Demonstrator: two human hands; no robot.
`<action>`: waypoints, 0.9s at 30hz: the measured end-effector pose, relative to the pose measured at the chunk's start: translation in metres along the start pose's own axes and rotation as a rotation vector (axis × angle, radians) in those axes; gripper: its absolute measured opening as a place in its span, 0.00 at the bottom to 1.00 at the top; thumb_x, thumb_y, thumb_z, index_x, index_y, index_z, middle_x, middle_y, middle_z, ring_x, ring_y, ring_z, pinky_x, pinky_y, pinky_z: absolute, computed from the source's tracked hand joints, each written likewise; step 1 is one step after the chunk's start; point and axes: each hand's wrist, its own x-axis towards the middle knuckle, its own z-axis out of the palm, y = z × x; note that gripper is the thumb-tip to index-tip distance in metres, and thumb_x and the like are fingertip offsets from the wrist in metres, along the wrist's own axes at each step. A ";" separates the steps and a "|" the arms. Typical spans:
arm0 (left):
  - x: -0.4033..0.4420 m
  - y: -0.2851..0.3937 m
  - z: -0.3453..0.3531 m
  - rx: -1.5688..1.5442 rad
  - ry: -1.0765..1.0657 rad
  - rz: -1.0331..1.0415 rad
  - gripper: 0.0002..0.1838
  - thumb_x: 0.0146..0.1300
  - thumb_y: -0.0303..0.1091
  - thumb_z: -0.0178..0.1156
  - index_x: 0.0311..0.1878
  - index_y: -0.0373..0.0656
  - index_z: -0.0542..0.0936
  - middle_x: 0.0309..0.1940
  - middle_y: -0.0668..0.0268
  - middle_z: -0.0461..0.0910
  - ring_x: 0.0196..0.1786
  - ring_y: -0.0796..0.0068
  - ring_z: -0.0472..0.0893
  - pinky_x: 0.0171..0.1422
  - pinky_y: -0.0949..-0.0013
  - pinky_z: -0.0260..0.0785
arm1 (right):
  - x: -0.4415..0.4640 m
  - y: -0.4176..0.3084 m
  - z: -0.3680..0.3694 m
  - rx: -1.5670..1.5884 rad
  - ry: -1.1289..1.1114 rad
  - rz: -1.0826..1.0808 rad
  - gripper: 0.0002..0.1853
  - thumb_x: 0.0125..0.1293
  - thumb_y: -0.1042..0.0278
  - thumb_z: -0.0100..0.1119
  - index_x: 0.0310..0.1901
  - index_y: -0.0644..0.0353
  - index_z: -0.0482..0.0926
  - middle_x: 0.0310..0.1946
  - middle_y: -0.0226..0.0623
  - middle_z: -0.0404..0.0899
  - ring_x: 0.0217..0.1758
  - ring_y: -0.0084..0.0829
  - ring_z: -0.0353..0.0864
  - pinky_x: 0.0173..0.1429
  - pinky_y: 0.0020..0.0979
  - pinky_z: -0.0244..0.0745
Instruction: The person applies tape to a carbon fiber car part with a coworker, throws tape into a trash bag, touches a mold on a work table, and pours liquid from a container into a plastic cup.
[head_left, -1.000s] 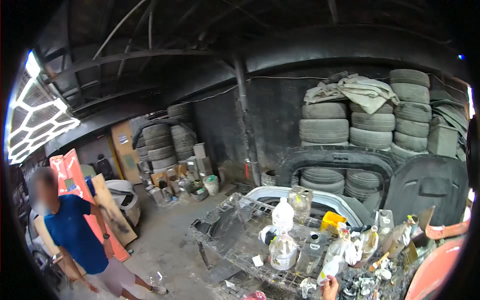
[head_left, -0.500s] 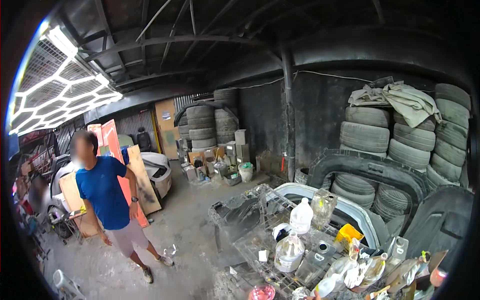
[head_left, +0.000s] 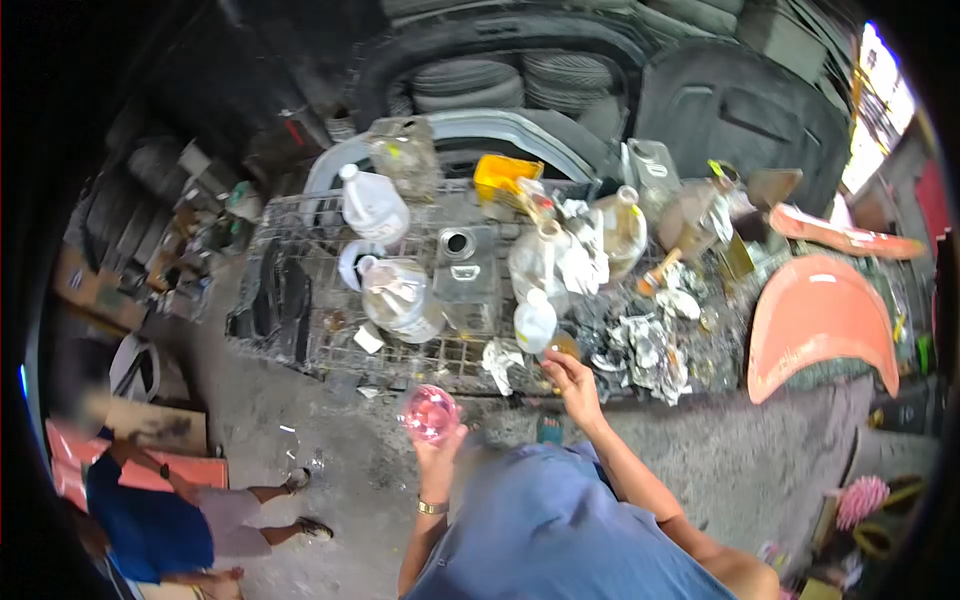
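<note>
A clear cup with pink contents (head_left: 430,412) is held by my left hand (head_left: 437,452), its fingers around the underside, in front of the table's near edge. My right hand (head_left: 572,382) is closed, thumb and fingers together, at that edge. Just beyond its fingertips is a small round amber thing (head_left: 564,347); whether they grip it is unclear. Touching or close beside it stands a white-capped bottle (head_left: 535,322). Crumpled white paper (head_left: 502,364) lies left of my right hand.
The grid-topped table (head_left: 330,335) bears jugs (head_left: 402,300), a metal can (head_left: 466,275), a yellow container (head_left: 507,177) and crumpled foil (head_left: 645,350). A coral panel (head_left: 822,320) is at right. A person in blue (head_left: 150,510) stands at lower left.
The view has swung down and right over the table. My left hand with the pink cup has come into view. My right hand shows fully now, beside the white-capped bottle.
</note>
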 end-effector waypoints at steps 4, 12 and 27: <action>0.022 0.001 -0.014 0.061 -0.065 -0.014 0.37 0.57 0.26 0.71 0.68 0.42 0.65 0.59 0.61 0.76 0.57 0.70 0.79 0.58 0.70 0.73 | 0.002 -0.001 0.013 -0.053 0.108 -0.036 0.17 0.73 0.65 0.57 0.58 0.66 0.79 0.39 0.31 0.84 0.38 0.17 0.78 0.43 0.23 0.74; 0.070 -0.005 -0.061 0.201 -0.251 -0.056 0.40 0.54 0.22 0.73 0.68 0.39 0.63 0.60 0.61 0.74 0.59 0.71 0.76 0.65 0.68 0.71 | 0.047 -0.009 0.067 -0.281 0.421 -0.130 0.15 0.71 0.65 0.60 0.52 0.67 0.83 0.20 0.26 0.75 0.22 0.15 0.70 0.27 0.22 0.65; 0.122 0.007 -0.108 0.269 -0.352 -0.022 0.43 0.55 0.26 0.74 0.70 0.41 0.59 0.60 0.61 0.72 0.58 0.71 0.76 0.61 0.64 0.76 | 0.059 -0.024 0.119 -0.537 0.525 -0.361 0.08 0.71 0.71 0.60 0.33 0.64 0.78 0.20 0.30 0.75 0.27 0.14 0.65 0.30 0.25 0.66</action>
